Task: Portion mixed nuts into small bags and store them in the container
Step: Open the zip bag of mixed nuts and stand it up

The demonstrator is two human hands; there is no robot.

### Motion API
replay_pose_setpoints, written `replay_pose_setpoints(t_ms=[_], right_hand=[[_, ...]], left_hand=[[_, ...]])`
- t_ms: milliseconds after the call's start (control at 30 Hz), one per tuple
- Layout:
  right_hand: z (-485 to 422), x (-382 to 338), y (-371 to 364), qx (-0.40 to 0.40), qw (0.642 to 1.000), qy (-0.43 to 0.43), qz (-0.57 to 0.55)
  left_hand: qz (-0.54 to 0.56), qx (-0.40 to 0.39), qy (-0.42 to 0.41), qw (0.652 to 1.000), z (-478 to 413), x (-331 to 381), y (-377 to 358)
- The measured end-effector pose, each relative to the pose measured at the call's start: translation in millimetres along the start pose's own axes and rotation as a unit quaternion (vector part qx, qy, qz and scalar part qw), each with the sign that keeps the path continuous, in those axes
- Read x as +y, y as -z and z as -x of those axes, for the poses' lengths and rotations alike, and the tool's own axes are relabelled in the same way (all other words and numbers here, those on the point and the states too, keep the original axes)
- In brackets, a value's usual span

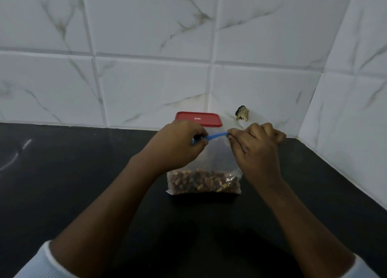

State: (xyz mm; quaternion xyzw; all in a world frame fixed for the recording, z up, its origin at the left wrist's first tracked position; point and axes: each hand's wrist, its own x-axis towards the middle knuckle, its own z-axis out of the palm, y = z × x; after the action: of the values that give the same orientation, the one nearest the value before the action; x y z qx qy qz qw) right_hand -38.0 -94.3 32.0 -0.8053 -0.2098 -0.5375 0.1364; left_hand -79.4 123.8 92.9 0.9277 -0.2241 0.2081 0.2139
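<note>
On the counter (62,173), in front of the red-lidded container (198,119), the bag (217,158) stood upright, nuts (203,182) settled at its bottom. The left hand (178,145) and right hand (257,150) each pinched an end of the blue zip (217,135). Judged best: work the zip evenly and keep the bag upright, lest nuts spill.

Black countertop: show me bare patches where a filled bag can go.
Bare stretches of the black countertop lie left of the clear plastic bag of mixed nuts, and right of it toward the tiled wall. The middle is crowded: left hand and right hand pinch the bag's blue seal, a red-lidded container close behind.
</note>
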Motion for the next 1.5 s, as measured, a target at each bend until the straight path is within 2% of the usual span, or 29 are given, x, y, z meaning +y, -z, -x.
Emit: replay_pose_setpoints(t_ms=[67, 133, 167, 233, 300, 500, 600, 667, 733, 867, 967, 1100, 1233, 1367, 1500], right_hand=[[0.9, -3.9, 1.1, -0.004, 1.000, 0.001, -0.013], [0.0, -12.5, 4.7, -0.012, 0.991, -0.052, -0.123], [-2.0, -17.8, 8.1, -0.015, 0.974, -0.108, -0.200], [-6.2, -28.7, 14.1, -0.032, 0.921, -0.218, -0.320], [-7.4, -34.8, 16.5, -0.055, 0.878, -0.290, -0.377], [-9.0, -41.4, 16.9, -0.156, 0.779, -0.359, -0.490], [-14.1, -45.0, 19.9, -0.141, 0.721, -0.351, -0.580], [-17.4, -44.3, 22.8, -0.129, 0.706, -0.339, -0.608], [-17.8, -41.8, 24.0, -0.125, 0.708, -0.334, -0.609], [-14.1, -37.5, 19.7, -0.165, 0.723, -0.350, -0.573], [-13.5, -40.6, 18.4, -0.224, 0.712, -0.362, -0.559], [-12.5, -40.9, 19.4, -0.238, 0.716, -0.356, -0.552], [-13.2, -40.7, 20.7, -0.209, 0.752, -0.353, -0.516], [-13.2, -37.9, 21.8, -0.199, 0.806, -0.328, -0.452], [-11.7, -35.8, 19.7, -0.195, 0.838, -0.300, -0.413]], left_hand=[[0.049, -0.031, 0.036, 0.998, -3.7, 5.6, -1.9], [0.164, -0.051, 0.092, 0.981, -5.7, 6.0, -3.0], [0.235, -0.062, 0.130, 0.961, -6.1, 5.0, -4.1], [0.377, -0.079, 0.209, 0.899, -3.9, 1.6, -10.0], [0.455, -0.085, 0.253, 0.849, -1.8, -3.9, -20.4], [0.541, -0.061, 0.255, 0.799, 2.8, 3.3, -28.8], [0.580, -0.023, 0.231, 0.781, -0.7, 13.3, -21.0], [0.592, 0.013, 0.223, 0.775, -3.4, 19.1, -14.5], [0.598, 0.026, 0.222, 0.770, -2.8, 21.8, -11.8], [0.555, -0.026, 0.225, 0.800, 7.7, 20.0, -24.8], [0.532, -0.025, 0.221, 0.817, 13.5, 16.9, -34.1], [0.507, -0.032, 0.196, 0.839, 17.2, 15.1, -30.4], [0.488, -0.025, 0.190, 0.851, 18.8, 10.2, -27.4], [0.487, 0.021, 0.207, 0.848, 19.0, 0.4, -27.3], [0.435, 0.048, 0.191, 0.879, 19.7, -2.6, -29.8]])
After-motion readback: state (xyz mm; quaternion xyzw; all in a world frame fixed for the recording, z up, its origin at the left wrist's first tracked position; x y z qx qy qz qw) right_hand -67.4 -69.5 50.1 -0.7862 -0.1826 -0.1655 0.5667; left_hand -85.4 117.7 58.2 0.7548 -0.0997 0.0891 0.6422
